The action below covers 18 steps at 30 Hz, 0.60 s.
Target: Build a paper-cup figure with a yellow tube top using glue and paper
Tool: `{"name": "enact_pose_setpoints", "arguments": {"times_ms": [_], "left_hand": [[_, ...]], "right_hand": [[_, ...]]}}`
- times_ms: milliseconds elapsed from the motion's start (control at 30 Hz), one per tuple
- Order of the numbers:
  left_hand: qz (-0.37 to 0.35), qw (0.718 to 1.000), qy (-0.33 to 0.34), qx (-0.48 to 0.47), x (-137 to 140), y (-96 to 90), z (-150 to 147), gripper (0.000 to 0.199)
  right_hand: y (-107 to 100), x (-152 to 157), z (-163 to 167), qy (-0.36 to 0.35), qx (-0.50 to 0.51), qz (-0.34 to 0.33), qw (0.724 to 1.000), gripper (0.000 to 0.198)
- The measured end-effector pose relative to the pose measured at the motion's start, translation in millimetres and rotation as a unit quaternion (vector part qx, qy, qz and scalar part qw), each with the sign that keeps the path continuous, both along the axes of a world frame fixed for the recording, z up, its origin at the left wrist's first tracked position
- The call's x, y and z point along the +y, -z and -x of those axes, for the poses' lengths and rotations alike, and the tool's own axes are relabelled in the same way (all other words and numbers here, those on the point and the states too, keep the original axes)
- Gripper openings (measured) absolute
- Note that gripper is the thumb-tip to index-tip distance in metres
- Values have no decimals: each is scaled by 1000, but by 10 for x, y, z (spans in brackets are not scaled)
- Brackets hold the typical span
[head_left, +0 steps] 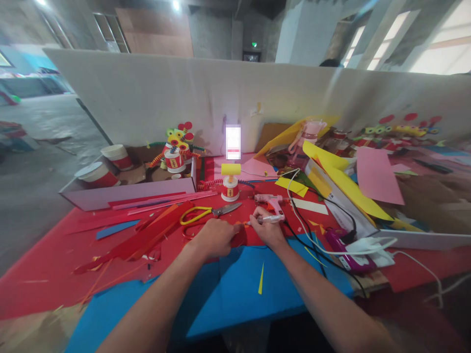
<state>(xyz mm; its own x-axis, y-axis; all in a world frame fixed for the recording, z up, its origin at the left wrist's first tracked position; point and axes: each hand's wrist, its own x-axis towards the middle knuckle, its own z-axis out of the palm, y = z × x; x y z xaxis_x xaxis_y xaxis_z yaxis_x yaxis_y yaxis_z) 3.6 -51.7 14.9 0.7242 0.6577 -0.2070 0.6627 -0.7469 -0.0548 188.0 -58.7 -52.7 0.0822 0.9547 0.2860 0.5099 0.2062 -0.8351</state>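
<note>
My right hand point(267, 229) is closed round a white pen point(270, 219), its tip pointing left. Just left of that tip lies a small orange piece point(243, 224), apparently paper, on the red surface. My left hand point(217, 238) is curled, its fingertips pinching or pressing the edge of that piece; the grip is partly hidden. Beyond my hands stands a red and white paper-cup figure point(230, 190) with a yellow roll point(231, 169) on top and coiled arms. Scissors with yellow handles point(198, 214) lie beyond my left hand, and a pink glue gun point(270, 200) beyond my right.
At left, a box point(128, 195) holds paper cups and a finished figure point(174, 152). Red paper strips point(147, 235) lie before it. A purple power strip point(346, 252) with cables is at right, near yellow sheets point(342, 181). A bright phone screen point(233, 142) stands against the white board point(165, 93).
</note>
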Motion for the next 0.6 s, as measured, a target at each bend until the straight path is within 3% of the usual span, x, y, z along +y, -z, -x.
{"name": "enact_pose_setpoints", "arguments": {"times_ms": [600], "left_hand": [[1,1000,0,5,-2,-18,0,57]], "right_hand": [[30,12,4,-12,17,-6,1000,22]]}}
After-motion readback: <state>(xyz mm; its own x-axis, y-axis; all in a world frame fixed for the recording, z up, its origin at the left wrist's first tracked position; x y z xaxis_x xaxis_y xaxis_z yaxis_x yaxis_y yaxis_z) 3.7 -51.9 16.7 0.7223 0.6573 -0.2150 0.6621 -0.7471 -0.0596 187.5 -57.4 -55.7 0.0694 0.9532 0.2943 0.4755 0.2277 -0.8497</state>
